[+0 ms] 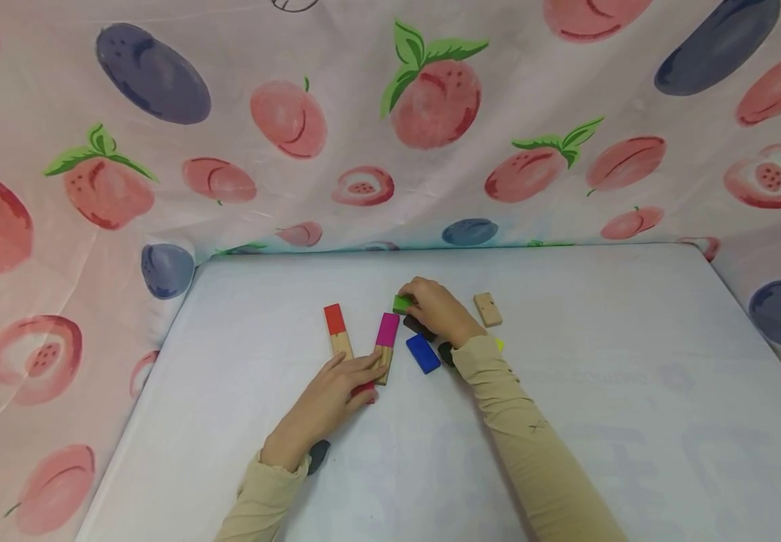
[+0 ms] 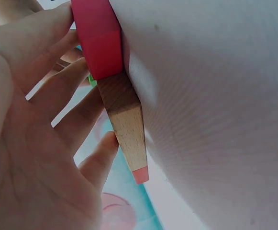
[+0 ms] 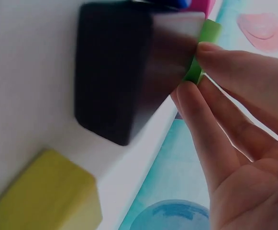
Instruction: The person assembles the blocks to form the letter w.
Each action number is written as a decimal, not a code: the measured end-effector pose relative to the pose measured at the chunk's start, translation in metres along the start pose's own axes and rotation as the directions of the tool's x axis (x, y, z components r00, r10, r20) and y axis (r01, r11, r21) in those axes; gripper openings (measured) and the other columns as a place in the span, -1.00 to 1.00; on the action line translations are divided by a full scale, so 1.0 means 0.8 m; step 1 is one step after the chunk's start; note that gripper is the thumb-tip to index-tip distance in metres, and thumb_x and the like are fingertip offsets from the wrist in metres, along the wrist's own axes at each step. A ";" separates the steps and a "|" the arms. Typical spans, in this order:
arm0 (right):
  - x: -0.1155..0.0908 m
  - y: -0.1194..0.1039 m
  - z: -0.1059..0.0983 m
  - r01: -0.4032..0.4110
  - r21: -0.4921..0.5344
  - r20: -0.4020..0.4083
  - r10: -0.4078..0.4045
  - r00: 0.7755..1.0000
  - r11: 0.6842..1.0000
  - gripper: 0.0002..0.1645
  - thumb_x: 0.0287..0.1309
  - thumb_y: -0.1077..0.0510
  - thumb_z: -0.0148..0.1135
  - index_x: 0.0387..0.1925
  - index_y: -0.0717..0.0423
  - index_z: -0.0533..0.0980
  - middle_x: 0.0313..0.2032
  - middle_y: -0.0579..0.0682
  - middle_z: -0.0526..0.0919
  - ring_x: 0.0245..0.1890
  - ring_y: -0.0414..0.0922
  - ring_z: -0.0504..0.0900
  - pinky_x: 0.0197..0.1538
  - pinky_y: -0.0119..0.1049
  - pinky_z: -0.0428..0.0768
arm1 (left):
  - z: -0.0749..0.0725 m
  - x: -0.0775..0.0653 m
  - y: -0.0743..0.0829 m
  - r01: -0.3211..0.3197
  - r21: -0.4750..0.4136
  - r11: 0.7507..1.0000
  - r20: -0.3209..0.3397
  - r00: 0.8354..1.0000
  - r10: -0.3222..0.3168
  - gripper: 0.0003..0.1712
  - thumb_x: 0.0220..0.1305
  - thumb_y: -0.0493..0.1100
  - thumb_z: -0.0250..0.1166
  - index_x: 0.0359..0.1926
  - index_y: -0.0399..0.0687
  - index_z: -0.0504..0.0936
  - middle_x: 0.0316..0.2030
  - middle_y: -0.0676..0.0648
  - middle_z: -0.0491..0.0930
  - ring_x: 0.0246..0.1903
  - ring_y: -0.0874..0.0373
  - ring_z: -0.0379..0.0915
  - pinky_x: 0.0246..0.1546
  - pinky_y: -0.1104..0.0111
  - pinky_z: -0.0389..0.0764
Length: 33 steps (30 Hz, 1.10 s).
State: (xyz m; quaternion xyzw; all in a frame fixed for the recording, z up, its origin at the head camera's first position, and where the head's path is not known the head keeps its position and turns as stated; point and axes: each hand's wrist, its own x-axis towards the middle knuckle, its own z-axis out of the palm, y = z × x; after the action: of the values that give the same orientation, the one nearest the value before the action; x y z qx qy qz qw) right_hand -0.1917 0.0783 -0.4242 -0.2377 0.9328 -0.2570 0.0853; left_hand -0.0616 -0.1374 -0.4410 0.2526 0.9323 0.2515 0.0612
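Observation:
My left hand (image 1: 325, 395) lies over a V-shaped row of blocks, its fingers spread and fairly straight. Its thumb touches a crimson block (image 2: 100, 45) at the bottom of the V. One arm has a plain wood block (image 2: 131, 134) capped by a red block (image 1: 334, 318); the other has a wood block (image 1: 381, 373) under the fingers and a magenta block (image 1: 387, 329). Beyond the magenta one, my right hand (image 1: 439, 310) pinches a green block (image 3: 208, 34) between thumb and fingers. Partly under that hand lies a dark brown block (image 1: 417, 326).
A blue block (image 1: 423, 353) lies right of the magenta one. Farther right are a wood block (image 1: 488, 309) and a yellow block (image 3: 48, 196), mostly hidden by the sleeve in the head view. Fruit-patterned cloth (image 1: 363, 218) rises behind the white table (image 1: 600, 301).

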 end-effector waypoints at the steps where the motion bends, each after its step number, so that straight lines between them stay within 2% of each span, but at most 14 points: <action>1: 0.000 0.000 0.000 -0.001 0.001 0.001 0.001 1.000 1.000 -0.66 0.30 0.31 0.24 0.09 0.30 0.58 0.05 0.20 0.63 0.04 0.04 0.64 0.15 -0.15 0.62 | 0.000 0.000 0.000 0.001 0.000 1.000 0.000 1.000 -0.001 -0.47 0.25 -0.09 0.40 0.25 0.02 0.60 0.38 -0.06 0.40 0.36 0.05 0.33 0.49 -0.05 0.06; 17: 0.001 -0.001 0.003 0.017 -0.043 0.018 -0.017 1.000 0.999 -0.69 0.31 0.31 0.23 0.06 0.30 0.59 0.03 0.17 0.66 0.04 0.02 0.63 0.15 -0.15 0.61 | 0.002 0.000 -0.004 -0.007 0.007 1.000 -0.001 1.000 0.007 -0.47 0.25 -0.10 0.41 0.25 0.04 0.60 0.37 -0.03 0.40 0.36 0.08 0.34 0.50 -0.03 0.07; 24: 0.000 -0.002 0.004 0.033 -0.032 0.010 -0.033 0.999 0.999 -0.71 0.30 0.33 0.22 0.03 0.30 0.61 0.02 0.17 0.67 0.03 0.02 0.64 0.17 -0.15 0.61 | 0.001 -0.001 -0.003 -0.011 0.002 1.000 -0.003 1.000 0.011 -0.48 0.25 -0.10 0.40 0.24 0.03 0.60 0.37 -0.05 0.40 0.36 0.06 0.34 0.49 -0.05 0.06; 33: 0.000 -0.003 0.004 0.001 -0.001 0.020 -0.001 1.000 1.000 -0.69 0.32 0.33 0.19 0.07 0.28 0.59 0.07 0.15 0.65 0.07 0.01 0.63 0.19 -0.14 0.60 | 0.001 -0.001 -0.003 -0.010 -0.003 1.000 -0.008 1.000 0.010 -0.48 0.25 -0.11 0.40 0.24 0.03 0.60 0.36 -0.06 0.42 0.34 0.06 0.36 0.49 -0.05 0.07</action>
State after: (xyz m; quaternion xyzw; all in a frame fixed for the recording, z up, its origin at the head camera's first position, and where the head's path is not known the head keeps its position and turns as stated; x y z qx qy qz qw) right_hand -0.1903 0.0753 -0.4255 -0.2408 0.9319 -0.2542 0.0944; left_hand -0.0617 -0.1392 -0.4425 0.2560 0.9309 0.2542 0.0565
